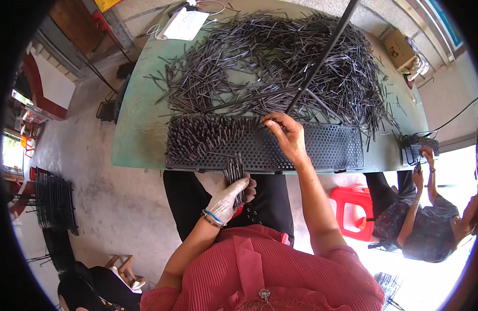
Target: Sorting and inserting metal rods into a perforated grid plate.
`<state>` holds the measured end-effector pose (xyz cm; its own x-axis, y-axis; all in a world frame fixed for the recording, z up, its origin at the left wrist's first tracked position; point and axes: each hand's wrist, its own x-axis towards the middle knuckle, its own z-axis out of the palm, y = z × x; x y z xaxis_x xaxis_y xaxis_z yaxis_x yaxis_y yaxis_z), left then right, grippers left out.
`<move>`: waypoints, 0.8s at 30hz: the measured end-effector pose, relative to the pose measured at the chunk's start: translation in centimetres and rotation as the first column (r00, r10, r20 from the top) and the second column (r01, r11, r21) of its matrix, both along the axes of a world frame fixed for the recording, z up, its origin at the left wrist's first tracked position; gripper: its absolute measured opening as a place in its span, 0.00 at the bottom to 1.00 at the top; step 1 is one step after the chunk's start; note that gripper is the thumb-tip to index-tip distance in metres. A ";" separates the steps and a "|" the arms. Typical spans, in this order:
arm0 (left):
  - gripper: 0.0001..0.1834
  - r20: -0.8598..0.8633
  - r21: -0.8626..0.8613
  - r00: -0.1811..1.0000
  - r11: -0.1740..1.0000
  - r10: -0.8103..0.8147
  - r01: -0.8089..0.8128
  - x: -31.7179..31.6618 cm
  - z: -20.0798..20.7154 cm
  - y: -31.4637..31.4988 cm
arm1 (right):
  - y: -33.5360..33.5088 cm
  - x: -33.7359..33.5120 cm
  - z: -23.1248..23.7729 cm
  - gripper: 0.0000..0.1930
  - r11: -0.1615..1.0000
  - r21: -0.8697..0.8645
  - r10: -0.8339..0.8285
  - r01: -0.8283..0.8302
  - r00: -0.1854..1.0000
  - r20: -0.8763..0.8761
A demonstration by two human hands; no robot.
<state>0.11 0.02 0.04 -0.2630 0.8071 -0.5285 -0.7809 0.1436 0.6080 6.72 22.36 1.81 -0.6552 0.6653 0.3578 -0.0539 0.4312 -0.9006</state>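
My left hand, in a pale work glove, is closed round a bundle of thin black sticks just in front of the table edge. A long black tray with rows of round holes lies along that edge. Short black sticks stand packed upright in its left part, while holes show bare on the right. Over the middle of the tray, at the border of the packed sticks, my bare right hand has thumb and fingers pinched together. Whatever sits between those fingertips is too small to make out.
A large heap of loose black sticks covers the green table behind the tray. A dark pole slants across it. At the right, another person works at a similar tray. A red stool stands between us.
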 end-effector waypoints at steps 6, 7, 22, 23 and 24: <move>0.12 0.016 -0.004 0.999 0.999 0.044 -0.044 0.0 0.3 0.0 | -0.1 -0.5 0.7 0.07 0.998 0.003 -0.071 0.071 0.994 0.080; 0.12 0.024 -0.004 0.999 0.999 0.048 -0.048 0.1 0.5 0.0 | -0.1 -0.5 0.9 0.07 0.997 0.032 -0.078 0.075 0.992 0.095; 0.11 0.040 0.008 0.998 0.999 0.047 -0.047 0.1 0.1 -0.1 | 0.2 -0.3 0.5 0.09 0.997 0.021 -0.080 0.078 0.985 0.152; 0.11 0.039 0.006 0.998 0.999 0.049 -0.049 0.1 0.2 -0.1 | 0.2 -0.3 0.1 0.09 0.994 0.073 -0.093 0.084 0.985 0.142; 0.11 0.039 0.005 0.998 0.999 0.049 -0.049 0.1 0.2 -0.1 | -0.1 -0.5 0.3 0.11 0.994 0.075 -0.090 0.077 0.979 0.182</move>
